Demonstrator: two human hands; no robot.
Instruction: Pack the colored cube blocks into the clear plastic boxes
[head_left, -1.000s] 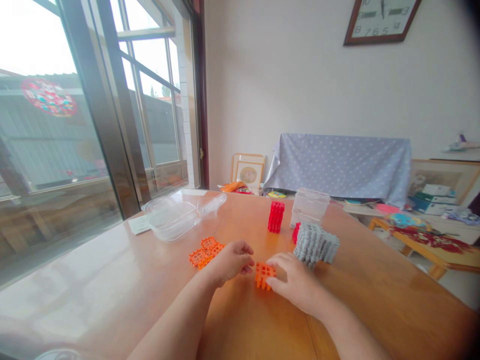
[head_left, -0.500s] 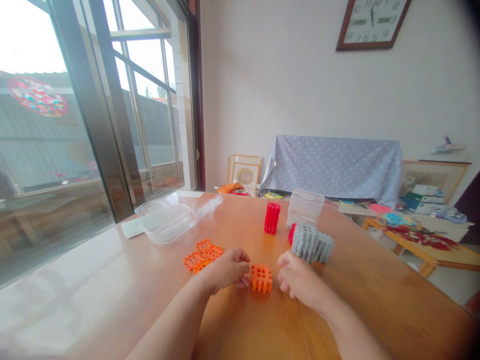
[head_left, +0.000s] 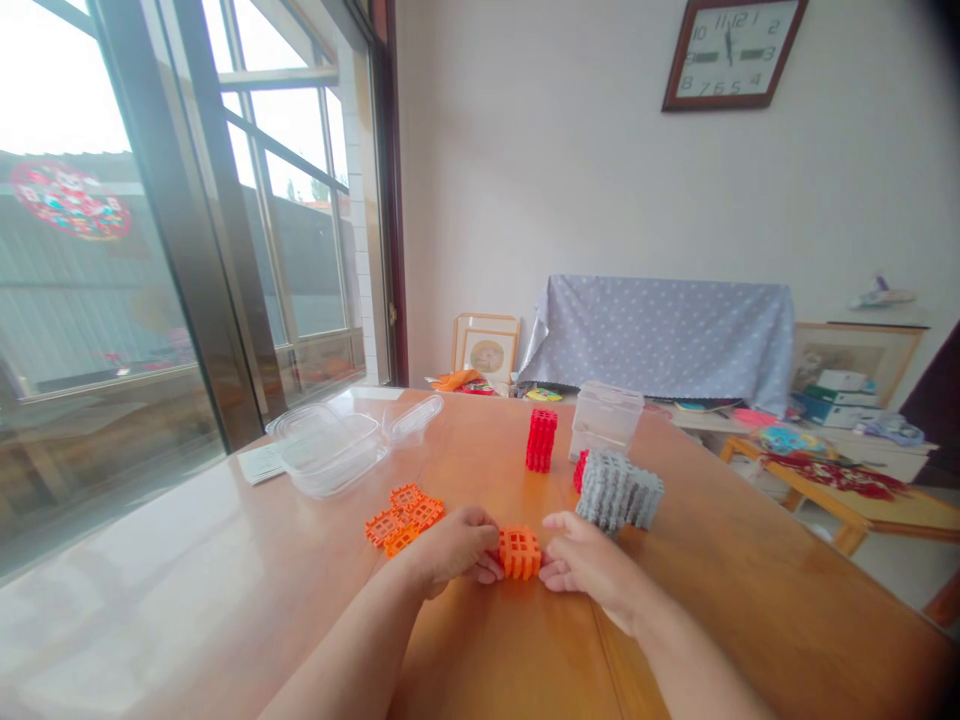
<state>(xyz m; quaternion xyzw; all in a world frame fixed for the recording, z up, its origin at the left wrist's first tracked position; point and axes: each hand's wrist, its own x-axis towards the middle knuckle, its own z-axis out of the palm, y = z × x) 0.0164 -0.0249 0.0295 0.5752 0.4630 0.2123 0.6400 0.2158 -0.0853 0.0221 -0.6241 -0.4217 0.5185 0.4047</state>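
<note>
- Orange block [head_left: 519,553]: on table [head_left: 517,660], between your hands.
- Your left hand [head_left: 459,548]: fingers curled at its left side — cannot tell whether gripping.
- Your right hand [head_left: 589,562]: fingers partly bent at its right side — grip unclear.
- Gray stack [head_left: 616,490]: just beyond your right hand.

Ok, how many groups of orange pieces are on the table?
2. An orange stack sits between the left hand and right hand; a spread-out orange pile lies beyond the left forearm, which may hide some pieces.
</note>
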